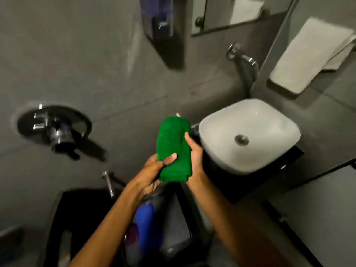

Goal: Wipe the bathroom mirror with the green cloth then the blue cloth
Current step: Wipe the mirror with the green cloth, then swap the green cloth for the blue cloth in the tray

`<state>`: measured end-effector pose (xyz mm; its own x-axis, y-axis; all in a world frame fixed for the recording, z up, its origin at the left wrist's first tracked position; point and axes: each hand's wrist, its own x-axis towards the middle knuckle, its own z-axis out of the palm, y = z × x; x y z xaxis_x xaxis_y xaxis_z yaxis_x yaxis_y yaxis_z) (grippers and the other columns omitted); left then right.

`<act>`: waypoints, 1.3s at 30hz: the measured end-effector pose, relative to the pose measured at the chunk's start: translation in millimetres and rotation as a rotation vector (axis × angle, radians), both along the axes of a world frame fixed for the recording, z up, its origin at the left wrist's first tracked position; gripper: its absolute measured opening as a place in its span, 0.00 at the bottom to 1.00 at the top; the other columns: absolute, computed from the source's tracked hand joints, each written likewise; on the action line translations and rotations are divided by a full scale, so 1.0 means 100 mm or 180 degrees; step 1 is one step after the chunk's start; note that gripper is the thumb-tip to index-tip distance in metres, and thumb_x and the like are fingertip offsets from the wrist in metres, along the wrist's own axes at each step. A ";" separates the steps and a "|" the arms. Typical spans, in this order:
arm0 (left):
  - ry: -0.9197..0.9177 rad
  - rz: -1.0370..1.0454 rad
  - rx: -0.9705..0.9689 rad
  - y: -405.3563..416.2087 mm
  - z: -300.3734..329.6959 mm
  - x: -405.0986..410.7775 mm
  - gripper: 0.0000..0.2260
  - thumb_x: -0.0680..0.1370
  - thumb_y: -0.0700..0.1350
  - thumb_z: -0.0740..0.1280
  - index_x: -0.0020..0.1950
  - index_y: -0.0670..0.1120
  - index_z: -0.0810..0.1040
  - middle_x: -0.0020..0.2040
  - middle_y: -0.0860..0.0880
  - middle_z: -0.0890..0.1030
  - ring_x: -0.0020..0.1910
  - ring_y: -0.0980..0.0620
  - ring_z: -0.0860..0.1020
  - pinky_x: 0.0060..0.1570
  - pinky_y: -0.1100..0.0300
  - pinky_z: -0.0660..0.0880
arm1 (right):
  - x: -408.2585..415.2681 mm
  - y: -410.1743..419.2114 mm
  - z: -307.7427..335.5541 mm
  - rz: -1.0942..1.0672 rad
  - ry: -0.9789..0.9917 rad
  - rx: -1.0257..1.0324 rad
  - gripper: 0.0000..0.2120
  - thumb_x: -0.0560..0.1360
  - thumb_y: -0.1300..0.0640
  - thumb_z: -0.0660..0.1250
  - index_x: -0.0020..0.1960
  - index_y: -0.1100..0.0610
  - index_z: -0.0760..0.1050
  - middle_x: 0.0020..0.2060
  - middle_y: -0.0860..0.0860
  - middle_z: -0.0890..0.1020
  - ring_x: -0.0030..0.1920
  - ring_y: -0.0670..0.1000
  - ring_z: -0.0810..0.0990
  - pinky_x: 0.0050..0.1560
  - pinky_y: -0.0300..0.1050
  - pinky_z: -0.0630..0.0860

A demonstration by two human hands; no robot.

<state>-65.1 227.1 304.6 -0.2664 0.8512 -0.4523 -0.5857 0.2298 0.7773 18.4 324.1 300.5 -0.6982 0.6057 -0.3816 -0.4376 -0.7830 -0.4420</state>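
Observation:
A folded green cloth (172,143) is held upright in front of me, just left of the white basin. My left hand (154,174) grips its lower left part, thumb pressed across the front. My right hand (194,155) clasps its right edge from behind, thumb along the side. The bathroom mirror (240,12) hangs on the grey wall at the top, above the tap, with a white towel reflected in it. Something blue (145,222), blurred, lies low between my forearms; I cannot tell whether it is the blue cloth.
A white basin (269,120) sits on a dark counter at right, a chrome tap (242,56) above it. A white towel (308,54) hangs at the top right. A chrome wall valve (55,130) is at left, a dark wall-mounted dispenser (163,31) at top centre, a black bin (77,218) below.

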 end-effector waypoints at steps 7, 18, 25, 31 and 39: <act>0.0027 0.0430 -0.1454 -0.95 -1.68 0.26 0.13 0.77 0.31 0.69 0.61 0.40 0.82 0.64 0.35 0.82 0.44 0.50 0.84 0.57 0.51 0.81 | 0.02 -0.63 -1.57 0.1010 -0.1931 0.0481 0.21 0.76 0.73 0.58 0.67 0.62 0.72 0.52 0.59 0.83 0.45 0.54 0.83 0.47 0.49 0.82; -0.0193 0.0903 -0.2302 -1.22 -3.53 0.73 0.22 0.79 0.26 0.60 0.72 0.38 0.73 0.61 0.39 0.81 0.43 0.50 0.80 0.30 0.67 0.81 | -0.03 -0.78 -3.49 0.1615 -0.3539 0.1195 0.26 0.70 0.74 0.60 0.65 0.60 0.77 0.50 0.57 0.82 0.46 0.53 0.79 0.36 0.38 0.75; 0.1519 0.0878 -0.3849 -1.47 -3.95 0.53 0.24 0.74 0.38 0.69 0.70 0.36 0.74 0.67 0.34 0.75 0.65 0.34 0.76 0.68 0.48 0.69 | 0.01 -0.71 -3.94 0.2235 -0.4508 0.2285 0.27 0.72 0.65 0.65 0.71 0.57 0.70 0.66 0.59 0.78 0.65 0.59 0.78 0.67 0.49 0.74; 0.1315 0.0654 -0.4268 -1.60 -4.16 0.31 0.33 0.77 0.52 0.72 0.73 0.32 0.68 0.72 0.33 0.73 0.71 0.34 0.74 0.70 0.45 0.72 | 0.19 -0.98 -3.98 0.2184 -0.4067 0.2210 0.24 0.75 0.65 0.67 0.70 0.56 0.71 0.64 0.56 0.78 0.54 0.52 0.78 0.61 0.42 0.75; 0.0000 0.1306 -0.3159 -1.32 -3.68 0.11 0.18 0.79 0.44 0.65 0.62 0.32 0.79 0.52 0.39 0.80 0.50 0.44 0.78 0.49 0.50 0.74 | 0.38 -1.00 -3.59 0.2220 -0.3361 0.0752 0.18 0.81 0.66 0.59 0.69 0.62 0.72 0.56 0.60 0.80 0.54 0.58 0.80 0.49 0.47 0.78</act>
